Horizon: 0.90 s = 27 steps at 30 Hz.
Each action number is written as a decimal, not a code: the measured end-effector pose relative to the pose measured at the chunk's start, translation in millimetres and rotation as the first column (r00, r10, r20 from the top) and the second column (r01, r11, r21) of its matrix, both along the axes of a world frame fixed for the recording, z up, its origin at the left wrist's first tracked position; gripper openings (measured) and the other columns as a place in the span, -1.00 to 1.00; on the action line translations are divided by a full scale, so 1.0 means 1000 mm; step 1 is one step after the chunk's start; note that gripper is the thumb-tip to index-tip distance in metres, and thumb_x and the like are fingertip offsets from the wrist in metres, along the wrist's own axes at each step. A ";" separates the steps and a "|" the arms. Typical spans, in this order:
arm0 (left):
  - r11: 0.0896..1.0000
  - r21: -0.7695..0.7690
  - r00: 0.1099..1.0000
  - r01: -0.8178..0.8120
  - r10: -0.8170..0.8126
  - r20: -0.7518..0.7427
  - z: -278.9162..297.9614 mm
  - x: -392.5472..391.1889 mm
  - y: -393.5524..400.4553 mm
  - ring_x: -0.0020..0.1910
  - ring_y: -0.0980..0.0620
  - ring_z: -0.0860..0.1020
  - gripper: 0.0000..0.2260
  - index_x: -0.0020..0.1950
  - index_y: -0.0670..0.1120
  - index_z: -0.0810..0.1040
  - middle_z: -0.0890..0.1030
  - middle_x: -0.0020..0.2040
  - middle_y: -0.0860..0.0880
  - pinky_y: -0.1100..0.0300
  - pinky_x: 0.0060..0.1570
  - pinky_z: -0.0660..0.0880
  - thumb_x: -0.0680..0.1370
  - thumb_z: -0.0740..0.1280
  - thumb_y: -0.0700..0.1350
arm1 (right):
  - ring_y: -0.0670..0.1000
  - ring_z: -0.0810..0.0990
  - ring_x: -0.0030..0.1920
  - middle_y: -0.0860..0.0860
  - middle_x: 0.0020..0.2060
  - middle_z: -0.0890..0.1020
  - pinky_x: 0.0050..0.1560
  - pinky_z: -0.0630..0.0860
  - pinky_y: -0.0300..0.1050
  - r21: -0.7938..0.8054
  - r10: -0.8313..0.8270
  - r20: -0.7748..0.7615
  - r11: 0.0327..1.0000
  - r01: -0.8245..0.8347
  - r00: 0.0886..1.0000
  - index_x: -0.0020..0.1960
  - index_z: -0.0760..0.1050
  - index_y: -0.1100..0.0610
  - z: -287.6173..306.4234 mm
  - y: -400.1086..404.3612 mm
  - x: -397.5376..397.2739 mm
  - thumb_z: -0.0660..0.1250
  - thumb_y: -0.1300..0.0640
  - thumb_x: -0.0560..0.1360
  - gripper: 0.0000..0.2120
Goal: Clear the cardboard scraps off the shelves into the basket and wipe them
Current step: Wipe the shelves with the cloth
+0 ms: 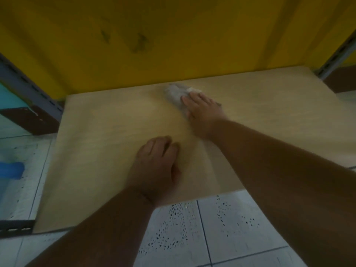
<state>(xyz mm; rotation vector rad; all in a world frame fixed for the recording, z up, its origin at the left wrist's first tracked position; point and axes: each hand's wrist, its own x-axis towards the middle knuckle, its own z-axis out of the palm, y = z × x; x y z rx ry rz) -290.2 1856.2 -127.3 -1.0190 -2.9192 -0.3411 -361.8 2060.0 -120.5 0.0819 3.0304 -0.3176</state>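
yellow wall (154,35) behind a pale wooden shelf (107,116). right hand (202,110) lay flat-fingered on a grey cloth (175,93) near the back edge; left hand (156,166) rested loosely curled on the shelf, holding nothing.

the cloth (176,94) is blurred and partly hidden under the right hand (202,110); a blue object (11,169) is blurred, cut off by the left edge.

Your two bare forearms, no sleeves in view, left hand (157,162) at 6 o'clock, right hand (202,110) toward 1 o'clock, no gloves, rings or watch showing
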 end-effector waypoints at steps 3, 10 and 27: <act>0.999 -0.024 0.999 -0.033 0.033 -0.007 0.000 0.003 -0.002 0.24 -0.17 0.46 -0.54 0.30 -0.08 0.54 0.55 0.25 -0.14 -0.07 0.23 0.45 0.45 0.19 0.03 | 0.06 -0.04 0.56 -0.05 0.58 -0.02 0.50 0.07 0.15 0.040 -0.071 0.001 0.997 0.071 0.997 0.57 -0.02 -0.07 0.004 0.029 -0.031 -0.01 0.02 0.61 -0.47; 0.999 -0.011 0.999 -0.049 0.050 0.020 0.000 0.003 -0.004 0.27 -0.11 0.43 -0.56 0.34 -0.05 0.51 0.52 0.29 -0.08 -0.04 0.26 0.41 0.50 0.19 0.06 | 0.14 0.12 0.52 0.01 0.56 0.11 0.43 0.20 0.22 0.082 -0.372 0.009 0.925 0.370 0.928 0.56 0.05 -0.04 0.007 0.091 0.016 0.01 -0.09 0.58 -0.44; 0.998 -0.048 0.999 -0.044 0.045 0.027 0.006 0.004 -0.001 0.26 -0.11 0.41 -0.50 0.33 -0.04 0.49 0.49 0.29 -0.07 -0.09 0.25 0.40 0.46 0.21 0.16 | 0.13 0.12 0.52 0.11 0.55 0.13 0.43 0.23 0.20 0.025 -0.331 -0.047 0.943 0.332 0.943 0.51 0.15 0.16 0.005 0.125 0.044 -0.01 -0.11 0.58 -0.42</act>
